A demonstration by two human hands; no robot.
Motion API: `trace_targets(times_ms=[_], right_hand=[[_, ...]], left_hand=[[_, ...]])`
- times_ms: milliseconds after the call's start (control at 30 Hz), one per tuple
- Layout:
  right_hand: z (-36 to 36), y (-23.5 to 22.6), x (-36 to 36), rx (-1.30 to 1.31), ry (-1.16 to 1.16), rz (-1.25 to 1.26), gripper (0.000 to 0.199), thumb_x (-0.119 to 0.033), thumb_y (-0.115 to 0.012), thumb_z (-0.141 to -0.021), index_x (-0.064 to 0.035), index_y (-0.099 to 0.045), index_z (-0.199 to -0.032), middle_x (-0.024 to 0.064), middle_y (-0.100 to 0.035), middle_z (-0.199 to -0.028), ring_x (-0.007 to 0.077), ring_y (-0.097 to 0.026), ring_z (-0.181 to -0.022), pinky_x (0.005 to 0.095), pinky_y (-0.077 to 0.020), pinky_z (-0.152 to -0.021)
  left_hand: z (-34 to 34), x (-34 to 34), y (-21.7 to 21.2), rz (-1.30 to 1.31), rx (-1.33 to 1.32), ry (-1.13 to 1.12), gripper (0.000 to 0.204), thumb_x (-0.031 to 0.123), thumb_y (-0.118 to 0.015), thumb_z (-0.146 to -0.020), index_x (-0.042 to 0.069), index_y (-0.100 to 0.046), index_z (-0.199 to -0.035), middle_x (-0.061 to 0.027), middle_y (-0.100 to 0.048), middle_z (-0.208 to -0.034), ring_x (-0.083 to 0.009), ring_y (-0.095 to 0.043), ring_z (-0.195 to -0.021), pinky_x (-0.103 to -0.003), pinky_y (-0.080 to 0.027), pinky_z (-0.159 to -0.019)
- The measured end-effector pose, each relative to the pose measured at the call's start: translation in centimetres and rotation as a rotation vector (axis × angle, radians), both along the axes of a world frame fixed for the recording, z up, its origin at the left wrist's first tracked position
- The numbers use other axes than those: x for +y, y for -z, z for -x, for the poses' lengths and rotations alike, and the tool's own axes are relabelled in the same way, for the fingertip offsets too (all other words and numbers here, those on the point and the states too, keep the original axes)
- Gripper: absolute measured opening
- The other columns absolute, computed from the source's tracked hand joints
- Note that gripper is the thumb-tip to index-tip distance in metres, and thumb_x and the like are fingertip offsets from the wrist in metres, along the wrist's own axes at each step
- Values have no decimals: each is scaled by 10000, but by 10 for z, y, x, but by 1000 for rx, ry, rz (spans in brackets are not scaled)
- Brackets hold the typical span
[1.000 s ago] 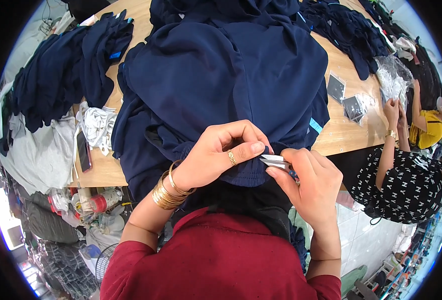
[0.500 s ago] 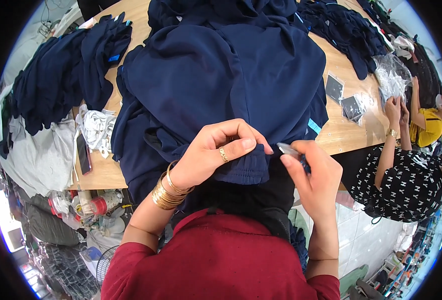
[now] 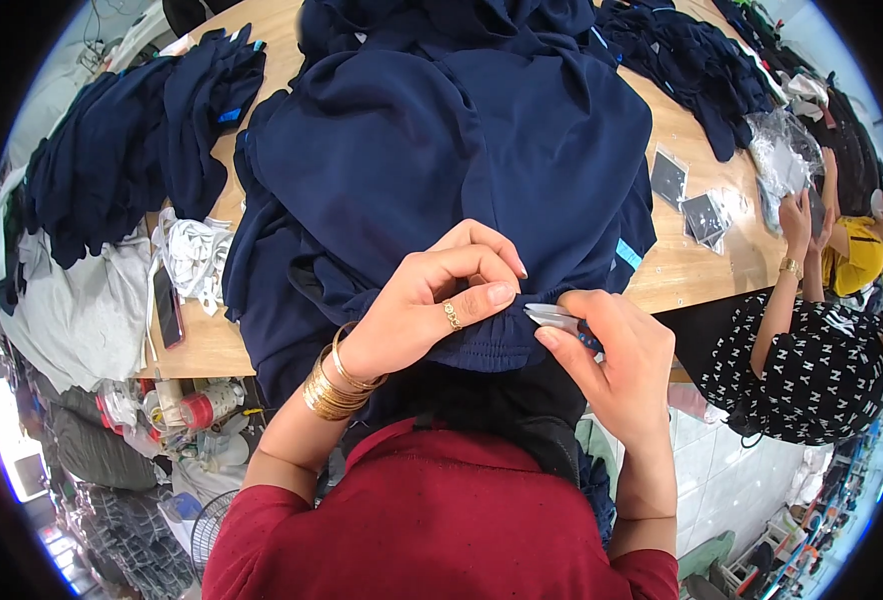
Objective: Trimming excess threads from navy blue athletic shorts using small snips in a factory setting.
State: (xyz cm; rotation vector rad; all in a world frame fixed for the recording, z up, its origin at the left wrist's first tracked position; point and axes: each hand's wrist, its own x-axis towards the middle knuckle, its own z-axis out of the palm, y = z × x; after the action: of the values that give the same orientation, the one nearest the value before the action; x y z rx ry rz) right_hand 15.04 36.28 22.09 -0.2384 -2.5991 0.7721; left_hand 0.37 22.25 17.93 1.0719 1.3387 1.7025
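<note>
Left hand (image 3: 432, 305) pinching navy garment (image 3: 462, 160), right hand (image 3: 612, 365) gripping snips (image 3: 552, 317)

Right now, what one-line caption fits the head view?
Left hand pinches a navy garment's hem while the right hand holds small metal thread snips against it, over a wooden table.

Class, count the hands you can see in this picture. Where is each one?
3: left hand pinching the navy garment, right hand holding snips, co-worker's hand at right. Others may be hidden.

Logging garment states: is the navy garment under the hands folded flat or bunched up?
Bunched: the navy garment lies heaped in loose folds on the wooden table, its hem pinched by the left hand.
</note>
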Motion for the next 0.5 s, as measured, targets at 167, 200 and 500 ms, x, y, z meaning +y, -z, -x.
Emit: trace_targets(times_ms=[167,200,500], right_hand=[[-1,3,0,-39,139,239,277,-236,-730,-767,-52,-583,-913,67,-577,-684,167,-558,-563,256,-432,-526],[-3,5,1,-49,162,306,298,-229,-731,-770,-45,-572,-943,65,-578,-689,142,-548,-571,236,-433,-547],[-11,17,-10,70,101,350,287,-192,-739,-761,-28,-590,-943,53,-589,-719,134,-521,-574,240,-441,-558]], left_hand=[[0,0,2,58,-169,-30,161,180,-517,-942,31,-555,-895,9,-498,-890,-45,-420,-776,-195,-357,-726],[0,-1,4,58,-226,-82,139,171,-499,-958,42,-539,-924,53,-468,-840,-17,-384,-748,-172,-338,-693],[1,-5,0,11,-458,-44,91,134,-540,-931,61,-488,-950,55,-472,-835,-10,-420,-756,-174,-375,-703]])
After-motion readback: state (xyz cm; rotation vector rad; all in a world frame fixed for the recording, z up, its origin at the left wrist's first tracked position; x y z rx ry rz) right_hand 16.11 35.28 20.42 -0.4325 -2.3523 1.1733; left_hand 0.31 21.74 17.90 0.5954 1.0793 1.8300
